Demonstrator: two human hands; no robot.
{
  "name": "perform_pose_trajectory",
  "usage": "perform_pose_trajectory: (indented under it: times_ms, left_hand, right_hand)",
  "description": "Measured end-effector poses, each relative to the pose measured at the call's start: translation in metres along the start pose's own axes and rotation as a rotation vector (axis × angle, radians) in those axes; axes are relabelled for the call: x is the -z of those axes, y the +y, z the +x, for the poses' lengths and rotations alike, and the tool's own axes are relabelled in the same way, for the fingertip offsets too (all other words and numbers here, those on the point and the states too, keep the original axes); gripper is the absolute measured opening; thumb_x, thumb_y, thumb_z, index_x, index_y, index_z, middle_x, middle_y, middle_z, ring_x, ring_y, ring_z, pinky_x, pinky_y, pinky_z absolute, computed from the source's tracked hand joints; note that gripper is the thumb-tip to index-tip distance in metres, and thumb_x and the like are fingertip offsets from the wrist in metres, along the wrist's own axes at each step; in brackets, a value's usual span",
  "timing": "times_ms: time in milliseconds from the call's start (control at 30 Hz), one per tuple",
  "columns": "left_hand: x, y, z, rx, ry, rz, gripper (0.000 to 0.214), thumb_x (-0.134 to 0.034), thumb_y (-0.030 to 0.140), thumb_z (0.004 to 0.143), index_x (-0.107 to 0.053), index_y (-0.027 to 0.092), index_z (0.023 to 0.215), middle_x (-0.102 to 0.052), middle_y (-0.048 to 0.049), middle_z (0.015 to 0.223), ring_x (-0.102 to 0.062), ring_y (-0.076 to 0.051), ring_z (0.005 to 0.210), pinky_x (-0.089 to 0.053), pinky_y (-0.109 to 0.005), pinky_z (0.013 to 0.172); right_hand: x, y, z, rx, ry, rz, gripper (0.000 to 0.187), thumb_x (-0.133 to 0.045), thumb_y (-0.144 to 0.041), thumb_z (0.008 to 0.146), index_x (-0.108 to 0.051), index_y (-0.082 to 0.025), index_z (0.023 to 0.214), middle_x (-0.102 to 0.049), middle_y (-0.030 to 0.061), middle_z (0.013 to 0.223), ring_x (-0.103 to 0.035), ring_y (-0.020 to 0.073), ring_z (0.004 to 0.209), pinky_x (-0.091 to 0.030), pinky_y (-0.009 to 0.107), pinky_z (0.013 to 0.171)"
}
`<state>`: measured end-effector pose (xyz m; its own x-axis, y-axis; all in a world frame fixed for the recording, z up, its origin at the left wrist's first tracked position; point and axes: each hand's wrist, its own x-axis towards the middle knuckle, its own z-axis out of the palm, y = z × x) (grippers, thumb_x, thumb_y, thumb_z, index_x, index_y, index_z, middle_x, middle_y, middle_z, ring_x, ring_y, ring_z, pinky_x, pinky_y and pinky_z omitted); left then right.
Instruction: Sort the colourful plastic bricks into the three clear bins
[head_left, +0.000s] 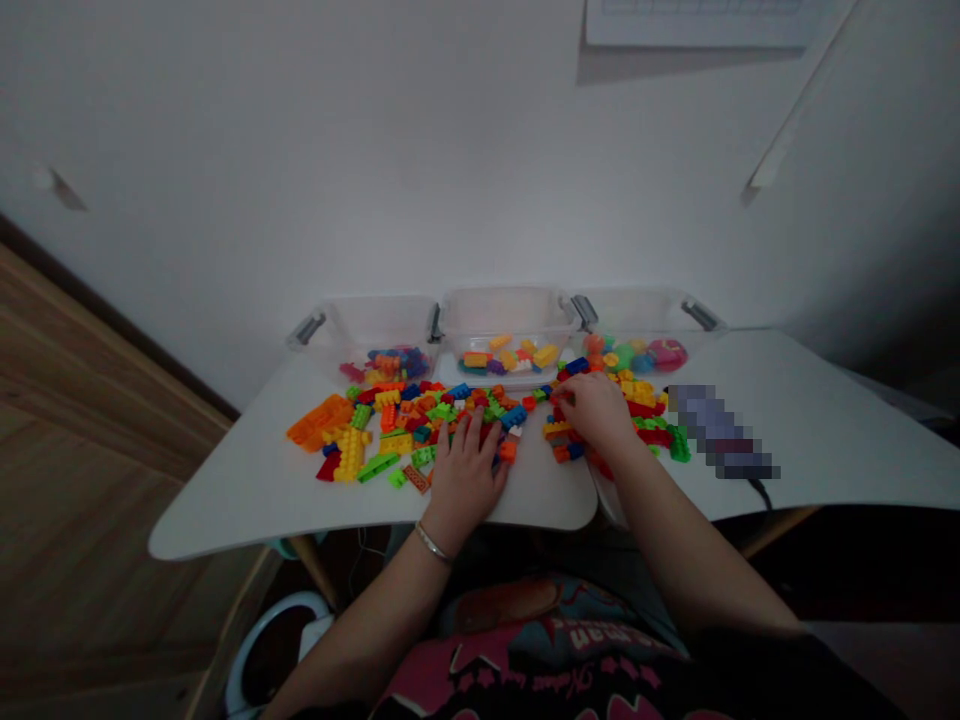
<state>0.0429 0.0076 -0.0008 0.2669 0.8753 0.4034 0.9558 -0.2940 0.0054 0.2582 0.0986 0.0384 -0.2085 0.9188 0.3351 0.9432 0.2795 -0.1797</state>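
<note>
My left hand lies over a spread of coloured toy building bricks, its fingers apart and touching the pile. A blue brick and an orange brick sit just right of its fingers. My right hand is at a second heap, with thumb and fingertips pinched together. Reddish colour shows at those fingertips, but what they hold is too small to make out. Below them are stacked yellow and orange bricks. Red bricks and a green piece lie right of this hand.
Three clear bins stand along the wall: the left bin, middle bin and right bin, each with toy pieces inside. An orange piece lies at the left. A blurred device with a cable lies right on the white table.
</note>
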Motion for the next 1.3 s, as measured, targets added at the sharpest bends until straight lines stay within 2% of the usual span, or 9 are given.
perform_pose_trajectory:
  times_ms: [200, 333, 467, 633, 833, 1000, 1167, 1300]
  left_hand:
    - [-0.001, 0.0, 0.0, 0.001, 0.016, 0.002, 0.05, -0.047, 0.043, 0.093, -0.056, 0.023, 0.137, -0.044, -0.0158, 0.152, -0.047, -0.035, 0.134, -0.03, -0.06, 0.114]
    - [-0.001, 0.0, 0.001, 0.003, 0.006, 0.01, 0.051, -0.047, 0.044, 0.093, -0.056, 0.022, 0.138, -0.043, -0.0158, 0.153, -0.048, -0.035, 0.134, -0.03, -0.059, 0.114]
    - [-0.002, 0.0, 0.002, 0.01, 0.002, -0.003, 0.051, -0.048, 0.043, 0.092, -0.056, 0.023, 0.138, -0.042, -0.0149, 0.153, -0.048, -0.035, 0.134, -0.031, -0.059, 0.114]
    - [-0.002, -0.001, 0.002, 0.008, -0.002, -0.018, 0.052, -0.049, 0.042, 0.091, -0.055, 0.024, 0.139, -0.04, -0.0142, 0.154, -0.047, -0.035, 0.134, -0.032, -0.059, 0.113]
    - [-0.003, -0.002, 0.002, 0.005, -0.01, -0.014, 0.053, -0.048, 0.042, 0.091, -0.054, 0.022, 0.14, -0.039, -0.0142, 0.155, -0.046, -0.035, 0.135, -0.032, -0.058, 0.113]
    - [-0.004, -0.002, 0.003, 0.002, -0.015, -0.027, 0.053, -0.049, 0.041, 0.091, -0.055, 0.021, 0.14, -0.037, -0.0142, 0.156, -0.048, -0.037, 0.134, -0.034, -0.058, 0.112]
    - [-0.004, -0.003, 0.003, -0.008, -0.011, -0.019, 0.054, -0.049, 0.041, 0.091, -0.053, 0.022, 0.141, -0.036, -0.0147, 0.157, -0.045, -0.035, 0.137, -0.033, -0.056, 0.114]
    - [-0.003, -0.002, 0.002, 0.013, 0.004, -0.012, 0.054, -0.053, 0.041, 0.09, -0.054, 0.021, 0.14, -0.03, -0.0184, 0.158, -0.038, -0.036, 0.142, -0.033, -0.055, 0.114]
  right_hand:
    - [-0.006, 0.004, -0.004, 0.193, -0.08, -0.011, 0.018, -0.065, -0.017, 0.082, -0.079, -0.025, 0.09, -0.073, 0.0038, 0.104, -0.052, 0.0273, 0.107, -0.042, 0.039, 0.094]
    - [-0.012, 0.005, 0.001, 0.236, -0.098, -0.039, 0.018, -0.068, -0.016, 0.08, -0.08, -0.025, 0.088, -0.072, 0.0063, 0.102, -0.051, 0.0283, 0.106, -0.042, 0.042, 0.094]
    - [-0.015, 0.006, 0.006, 0.227, -0.108, -0.044, 0.014, -0.071, -0.016, 0.077, -0.08, -0.026, 0.082, -0.071, 0.008, 0.101, -0.052, 0.0291, 0.104, -0.043, 0.044, 0.094]
    - [-0.017, 0.004, 0.009, 0.192, -0.141, -0.066, 0.011, -0.074, -0.02, 0.076, -0.08, -0.027, 0.083, -0.071, 0.0065, 0.105, -0.052, 0.0288, 0.105, -0.043, 0.042, 0.091]
    - [-0.016, -0.001, 0.007, 0.184, -0.124, -0.075, 0.015, -0.076, -0.028, 0.077, -0.079, -0.025, 0.091, -0.07, 0.0083, 0.106, -0.051, 0.0298, 0.106, -0.043, 0.044, 0.093]
    - [-0.019, -0.01, 0.004, 0.127, -0.096, -0.102, 0.01, -0.073, -0.028, 0.079, -0.079, -0.024, 0.086, -0.068, 0.0112, 0.111, -0.05, 0.0318, 0.11, -0.043, 0.046, 0.093]
    - [-0.019, -0.018, 0.002, 0.147, -0.079, -0.118, 0.014, -0.069, -0.026, 0.081, -0.078, -0.019, 0.09, -0.069, 0.0127, 0.105, -0.054, 0.0318, 0.106, -0.044, 0.044, 0.092]
    - [-0.016, -0.018, -0.001, 0.083, -0.011, -0.054, 0.013, -0.065, -0.022, 0.082, -0.073, -0.017, 0.09, -0.071, 0.011, 0.094, -0.057, 0.0283, 0.1, -0.045, 0.041, 0.089]
